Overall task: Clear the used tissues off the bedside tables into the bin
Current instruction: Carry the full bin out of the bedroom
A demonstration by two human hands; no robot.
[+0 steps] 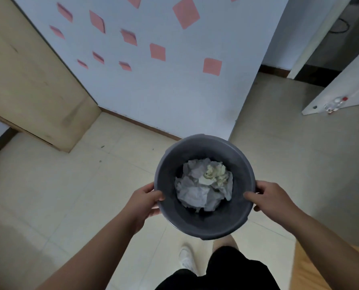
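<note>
Head view: left hand (146, 203) at 9 o'clock and right hand (272, 200) at 3 grip bin (203, 223) rim, tissues (203, 185) inside. Keep it level, carry low.

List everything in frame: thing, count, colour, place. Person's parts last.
bin: 1, dark grey, centre, held above the floor
crumpled tissues: a pile, white with one yellowish wad, inside the bin
paper squares: about a dozen, pink, on the white wall
cabinet: 1, light wood, left, against the wall
floor tiles: cream, across the lower frame
white panel: 1, right edge, small red and clear items at its end, too blurred to name
shoe: 1 visible, white, under the bin
shorts: black, bottom centre
left hand: grip on the bin's left rim
right hand: grip on the bin's right rim
</note>
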